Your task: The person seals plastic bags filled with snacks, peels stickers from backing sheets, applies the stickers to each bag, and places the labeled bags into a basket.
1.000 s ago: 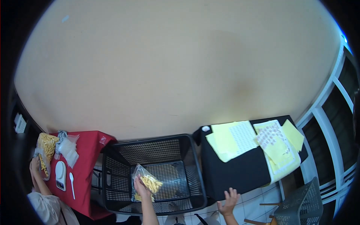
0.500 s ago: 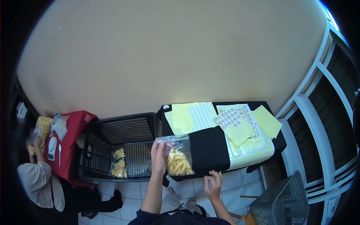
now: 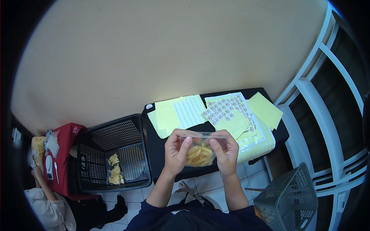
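Observation:
A clear plastic bag of yellow stick-shaped snacks (image 3: 199, 154) is held up in front of me, over the near edge of the black-covered table. My left hand (image 3: 177, 151) grips its left side near the top, thumb on the front. On the right side my right hand (image 3: 225, 151) pinches the bag in the same way. The bag's top edge runs level between both hands, and the snacks lie in its lower part. Beyond the bag, sheets of round stickers (image 3: 227, 107) and a sheet of small printed labels (image 3: 189, 111) lie on yellow backing paper.
Left of the table stands a black crate (image 3: 131, 161) with several filled snack bags (image 3: 115, 171) in it. A person at far left reaches over a red-covered table (image 3: 65, 154) with a white scale (image 3: 49, 167). A grey-green basket (image 3: 287, 196) stands at right.
My right hand, earlier apart from the bag, now grips its right side. The bag has moved right and now sits between both hands. My view has shifted slightly.

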A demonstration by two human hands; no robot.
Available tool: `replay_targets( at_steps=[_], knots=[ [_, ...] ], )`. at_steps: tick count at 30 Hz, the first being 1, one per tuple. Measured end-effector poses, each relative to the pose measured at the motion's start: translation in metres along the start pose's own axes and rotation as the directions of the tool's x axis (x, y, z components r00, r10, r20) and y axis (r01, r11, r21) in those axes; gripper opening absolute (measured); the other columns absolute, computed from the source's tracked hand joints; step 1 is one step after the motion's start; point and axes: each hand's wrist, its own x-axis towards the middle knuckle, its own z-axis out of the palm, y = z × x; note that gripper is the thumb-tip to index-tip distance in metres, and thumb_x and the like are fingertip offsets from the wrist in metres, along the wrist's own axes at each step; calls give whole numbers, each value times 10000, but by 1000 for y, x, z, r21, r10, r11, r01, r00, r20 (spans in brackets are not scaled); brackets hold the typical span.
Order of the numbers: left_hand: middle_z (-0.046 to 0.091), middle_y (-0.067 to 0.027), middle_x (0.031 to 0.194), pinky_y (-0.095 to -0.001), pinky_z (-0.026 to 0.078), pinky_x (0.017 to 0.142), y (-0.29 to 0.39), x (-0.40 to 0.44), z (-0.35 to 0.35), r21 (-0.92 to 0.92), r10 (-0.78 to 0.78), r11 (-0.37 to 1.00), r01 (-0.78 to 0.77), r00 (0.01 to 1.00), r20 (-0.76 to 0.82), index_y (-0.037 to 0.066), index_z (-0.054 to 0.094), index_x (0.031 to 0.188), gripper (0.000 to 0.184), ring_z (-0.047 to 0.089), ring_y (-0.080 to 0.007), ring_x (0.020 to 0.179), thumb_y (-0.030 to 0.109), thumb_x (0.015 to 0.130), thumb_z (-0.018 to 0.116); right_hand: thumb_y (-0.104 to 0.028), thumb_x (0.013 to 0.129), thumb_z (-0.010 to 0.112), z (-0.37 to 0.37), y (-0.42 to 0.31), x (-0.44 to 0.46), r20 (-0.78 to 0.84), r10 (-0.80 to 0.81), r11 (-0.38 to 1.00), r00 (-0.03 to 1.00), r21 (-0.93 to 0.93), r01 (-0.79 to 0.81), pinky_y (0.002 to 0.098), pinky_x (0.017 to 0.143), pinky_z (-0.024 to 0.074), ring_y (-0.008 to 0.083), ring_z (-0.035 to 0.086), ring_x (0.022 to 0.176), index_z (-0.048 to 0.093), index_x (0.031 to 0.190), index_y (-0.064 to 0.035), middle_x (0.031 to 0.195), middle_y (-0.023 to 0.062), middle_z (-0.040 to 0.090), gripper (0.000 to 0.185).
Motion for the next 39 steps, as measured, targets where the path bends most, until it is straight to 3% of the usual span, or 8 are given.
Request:
replay_targets(
  at_steps=[2,4,14,18,24,30,39],
  knots=[
    [576,-95,855,-236,430,687,-5,5,5,-64,-26,998,28,999,30,28,464,897,91,548,-120,776,82,826,481,1,771,562,-5,1,4,-1,-16,1000,1000,1,16,207,721,404,91,510,805,521,878,10,860,50,508,116],
    [569,-103,902,-266,427,768,-10,10,8,-11,11,1000,-9,994,109,15,460,927,161,551,-141,840,20,786,537,16,781,545,-8,2,9,-19,-44,999,999,6,44,189,685,406,78,511,766,527,832,16,835,49,513,54],
    [569,-76,875,-246,431,742,-15,15,40,86,27,996,-22,998,-54,12,466,927,223,550,-117,829,-13,740,587,13,759,566,-30,-5,35,100,-61,996,993,69,54,198,681,395,88,502,758,545,825,16,804,50,518,70],
    [577,-68,832,-234,433,726,-11,13,50,244,120,965,-92,988,-99,11,466,926,239,559,-114,803,-4,731,603,16,751,571,-37,-11,42,170,-108,994,979,44,102,203,683,394,94,502,747,553,812,12,792,54,525,64],
    [566,-66,802,-234,430,710,-14,1,61,318,167,942,-104,970,-176,21,450,910,238,554,-113,770,-39,725,586,14,707,608,-50,-11,46,298,-75,997,952,42,65,211,675,402,102,508,737,566,768,10,767,60,539,74],
    [555,-61,822,-218,426,707,-23,-8,75,290,155,954,-69,945,-287,14,447,937,247,545,-107,782,-36,735,580,2,705,622,-60,-10,47,372,-15,1000,928,23,7,219,687,413,101,520,745,575,776,10,796,61,551,85],
    [561,-76,856,-228,440,713,-19,0,95,264,186,957,-118,951,-248,5,462,956,257,557,-120,802,-30,737,591,17,697,631,-73,-26,61,379,-103,993,919,84,77,221,699,412,111,522,758,572,797,13,798,67,551,116]
  ],
)
